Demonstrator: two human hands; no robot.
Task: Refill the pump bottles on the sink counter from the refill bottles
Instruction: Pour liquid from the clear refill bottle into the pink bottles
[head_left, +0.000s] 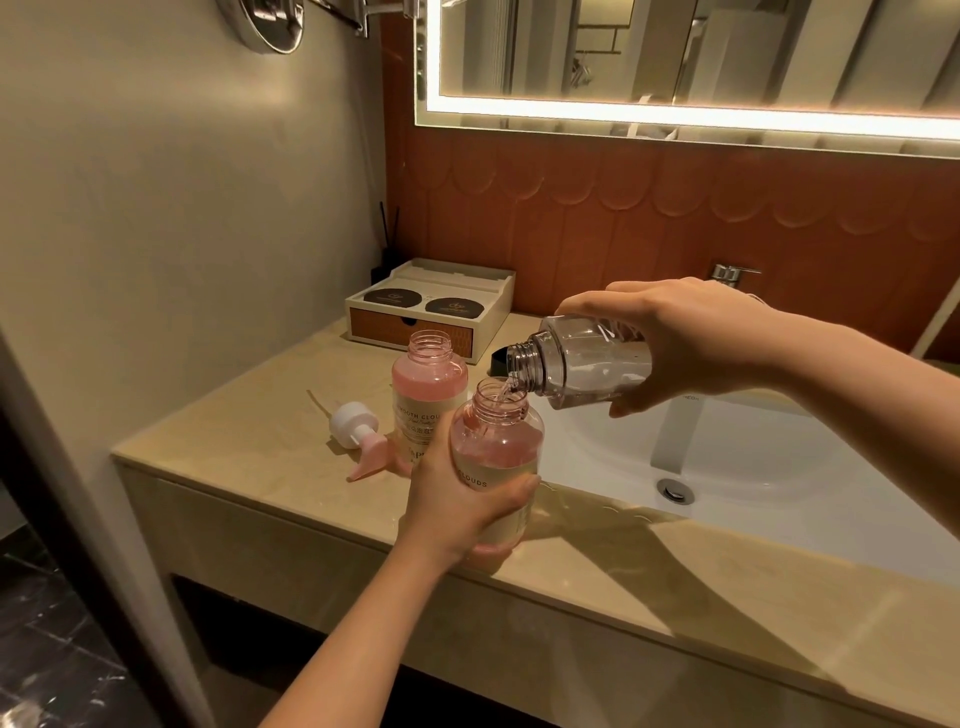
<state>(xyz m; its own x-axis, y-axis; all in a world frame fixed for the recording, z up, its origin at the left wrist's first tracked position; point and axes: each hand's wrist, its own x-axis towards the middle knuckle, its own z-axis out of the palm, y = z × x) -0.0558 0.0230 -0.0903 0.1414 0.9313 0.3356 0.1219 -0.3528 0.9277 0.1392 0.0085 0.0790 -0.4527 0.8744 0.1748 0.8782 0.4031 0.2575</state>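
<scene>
My left hand (460, 506) grips a pink pump bottle (496, 447) with its top off, standing at the front edge of the counter (234, 415). My right hand (691, 343) holds a clear refill bottle (576, 364) tipped on its side, neck over the pink bottle's mouth, and a thin stream of clear liquid runs in. A second open pink bottle (428, 384), nearly full, stands just behind on the counter. A white and pink pump head (358, 431) lies on the counter to its left.
A white sink basin (753, 467) with a drain lies right of the bottles. A black cap (500, 359) sits behind them. A cream amenity box (431, 312) and reed diffuser stand at the back left, against the wall. A lit mirror hangs above.
</scene>
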